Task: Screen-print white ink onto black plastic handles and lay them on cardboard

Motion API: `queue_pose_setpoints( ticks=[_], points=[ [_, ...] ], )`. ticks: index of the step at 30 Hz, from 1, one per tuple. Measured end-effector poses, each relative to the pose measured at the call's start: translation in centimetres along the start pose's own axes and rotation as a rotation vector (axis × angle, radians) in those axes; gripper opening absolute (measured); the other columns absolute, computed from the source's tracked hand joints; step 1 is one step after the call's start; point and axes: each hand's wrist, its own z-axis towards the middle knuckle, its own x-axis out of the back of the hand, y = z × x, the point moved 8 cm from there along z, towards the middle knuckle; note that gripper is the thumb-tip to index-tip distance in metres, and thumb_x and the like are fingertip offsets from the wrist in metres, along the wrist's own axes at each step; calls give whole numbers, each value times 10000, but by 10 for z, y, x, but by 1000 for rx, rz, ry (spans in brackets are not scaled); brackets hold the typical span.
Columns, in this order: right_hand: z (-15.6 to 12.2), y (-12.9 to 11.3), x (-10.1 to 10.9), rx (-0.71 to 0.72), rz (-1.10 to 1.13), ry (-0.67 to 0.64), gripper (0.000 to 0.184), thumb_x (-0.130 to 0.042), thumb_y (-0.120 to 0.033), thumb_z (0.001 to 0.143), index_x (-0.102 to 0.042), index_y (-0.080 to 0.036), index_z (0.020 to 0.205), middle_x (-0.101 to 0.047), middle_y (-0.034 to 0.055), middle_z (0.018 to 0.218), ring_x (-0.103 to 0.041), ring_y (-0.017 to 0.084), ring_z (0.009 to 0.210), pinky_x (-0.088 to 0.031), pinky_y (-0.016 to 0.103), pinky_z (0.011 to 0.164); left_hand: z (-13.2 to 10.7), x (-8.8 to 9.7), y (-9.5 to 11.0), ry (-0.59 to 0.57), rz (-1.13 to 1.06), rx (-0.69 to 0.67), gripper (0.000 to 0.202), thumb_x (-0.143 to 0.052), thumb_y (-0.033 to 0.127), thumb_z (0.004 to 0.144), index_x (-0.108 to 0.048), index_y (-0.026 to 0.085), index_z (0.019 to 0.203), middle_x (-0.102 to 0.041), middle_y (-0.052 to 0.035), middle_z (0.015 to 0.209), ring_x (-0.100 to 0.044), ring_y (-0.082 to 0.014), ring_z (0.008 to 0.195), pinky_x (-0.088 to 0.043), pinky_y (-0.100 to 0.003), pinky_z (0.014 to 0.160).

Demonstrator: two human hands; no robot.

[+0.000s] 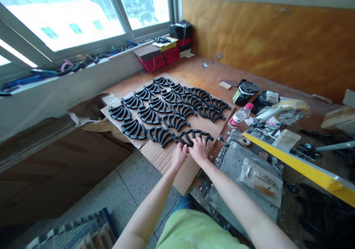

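Note:
A fan-shaped group of black curved tubular pieces (188, 135) lies near the front edge of a flat cardboard sheet (155, 152). At its near left end, my left hand (179, 155) is closed, its fingertips pinched together on the lower end of a black piece. Beside it, my right hand (198, 151) reaches over the middle of the same group, fingers bent down onto the pieces. What sits under the fingertips is partly hidden. Behind and to the left, several more fans of glossy black curved pieces (149, 114) lie in rows across the cardboard.
A bottle with a red cap (240, 116) and a black-smeared can (245, 92) stand right of the cardboard. Further right are a roll of tape (294, 110), a yellow bar (294, 165) and a grey board (235, 167). Stacked red and black blocks (158, 58) stand by the window.

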Motion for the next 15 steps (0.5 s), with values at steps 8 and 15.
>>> queue_pose_setpoints(
  ticks=[8, 15],
  points=[
    [88, 54, 19, -397, 66, 44, 413, -581, -415, 840, -596, -230, 1209, -528, 148, 1266, -433, 345, 1169, -396, 491, 871, 97, -49, 85, -164, 7, -93, 357, -434, 451, 894, -606, 140, 857, -696, -86, 789, -610, -130, 542, -454, -222, 514],
    [114, 32, -1, -286, 71, 31, 315, -520, -299, 883, -619, -278, 1181, -496, 102, 1361, -417, 327, 1224, -372, 525, 923, 100, -46, 71, -197, -80, -84, 484, -333, 509, 913, -617, 142, 1051, -683, -98, 810, -640, -175, 645, -491, -258, 535]
  ],
)
